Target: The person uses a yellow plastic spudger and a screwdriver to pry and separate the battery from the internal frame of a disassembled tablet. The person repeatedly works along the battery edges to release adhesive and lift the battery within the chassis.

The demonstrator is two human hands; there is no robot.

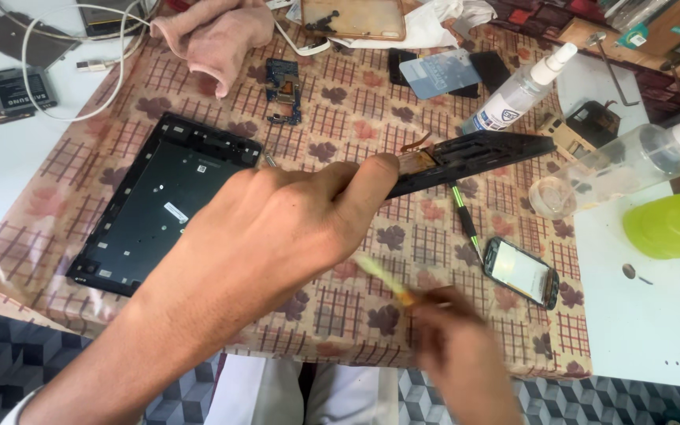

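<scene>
Your left hand (277, 228) has its fingers clamped on the black frame (474, 153), raised off the counter (340, 118). Your blurred right hand's (454, 334) fingers pinch a yellow-green tool (383, 275) below it. A slip could tear the orange flex (419, 160) beside your fingertips.

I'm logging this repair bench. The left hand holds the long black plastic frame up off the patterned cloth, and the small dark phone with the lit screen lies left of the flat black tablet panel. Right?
Not quite. In the head view the left hand does hold the long black plastic frame up, but the small dark phone lies right of the flat black tablet panel, not left.
</scene>
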